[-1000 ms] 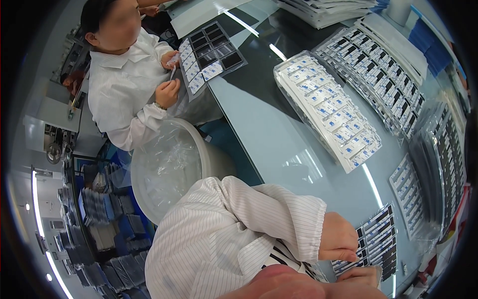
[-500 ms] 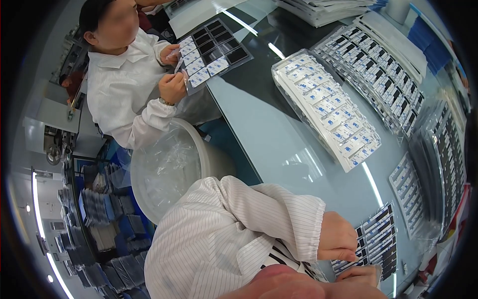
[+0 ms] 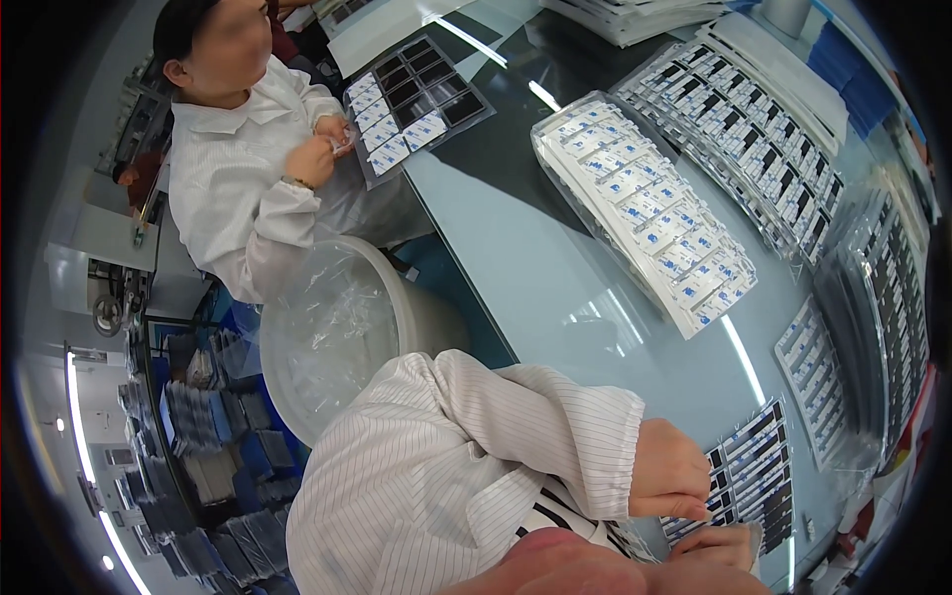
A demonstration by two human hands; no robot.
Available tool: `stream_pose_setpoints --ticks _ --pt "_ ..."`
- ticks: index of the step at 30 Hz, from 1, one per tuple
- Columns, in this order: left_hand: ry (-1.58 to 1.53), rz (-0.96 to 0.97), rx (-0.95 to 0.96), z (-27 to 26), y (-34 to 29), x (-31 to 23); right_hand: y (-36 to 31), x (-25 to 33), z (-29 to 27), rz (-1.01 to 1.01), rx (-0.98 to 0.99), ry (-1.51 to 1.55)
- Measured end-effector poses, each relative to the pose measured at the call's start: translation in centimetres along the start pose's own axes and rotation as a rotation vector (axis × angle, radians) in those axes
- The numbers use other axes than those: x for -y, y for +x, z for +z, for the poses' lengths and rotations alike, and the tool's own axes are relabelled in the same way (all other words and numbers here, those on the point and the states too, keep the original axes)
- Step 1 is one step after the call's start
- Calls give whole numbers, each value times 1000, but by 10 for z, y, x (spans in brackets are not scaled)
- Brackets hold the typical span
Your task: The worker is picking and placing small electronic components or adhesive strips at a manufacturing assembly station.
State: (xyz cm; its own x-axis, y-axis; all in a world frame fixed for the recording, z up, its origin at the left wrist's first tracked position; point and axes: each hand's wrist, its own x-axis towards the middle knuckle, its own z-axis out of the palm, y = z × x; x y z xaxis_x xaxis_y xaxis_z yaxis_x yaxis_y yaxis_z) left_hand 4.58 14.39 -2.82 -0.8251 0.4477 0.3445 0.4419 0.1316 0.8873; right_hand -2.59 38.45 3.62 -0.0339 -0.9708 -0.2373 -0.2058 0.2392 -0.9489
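A sheet of narrow black and white-and-blue strips (image 3: pixel 751 474) lies on the table at the lower right. Over its left edge rests my left hand (image 3: pixel 672 474), closed, thumb and fingertips together near the strips. What the fingertips grip, if anything, is too small to make out. Just below, my right hand (image 3: pixel 716 545) curls its fingers at the sheet's near edge. Whatever may be between those fingers is hidden. A translucent film edge shows beside the right hand.
A white bin (image 3: pixel 397 307) holding clear film scraps stands left of the table (image 3: pixel 496 238). Stacked white-and-blue sheets (image 3: pixel 654 213), more strip sheets (image 3: pixel 754 139) and clear trays (image 3: pixel 883 327) lie beyond. Across the bin, a co-worker's hands (image 3: pixel 322 154) are beside a black-panel sheet (image 3: pixel 421 89).
The co-worker's hands have drawn back from the black-panel sheet toward their body. My own hands have hardly moved at the strip sheet.
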Motion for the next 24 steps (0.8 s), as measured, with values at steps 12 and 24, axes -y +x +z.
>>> stream_pose_setpoints --ticks 12,24 --pt "-14 8 -25 0 0 -1 1 -2 0 -12 21 24" --pt "-25 6 -25 -2 -1 -2 -1 -2 4 -32 -37 -17"
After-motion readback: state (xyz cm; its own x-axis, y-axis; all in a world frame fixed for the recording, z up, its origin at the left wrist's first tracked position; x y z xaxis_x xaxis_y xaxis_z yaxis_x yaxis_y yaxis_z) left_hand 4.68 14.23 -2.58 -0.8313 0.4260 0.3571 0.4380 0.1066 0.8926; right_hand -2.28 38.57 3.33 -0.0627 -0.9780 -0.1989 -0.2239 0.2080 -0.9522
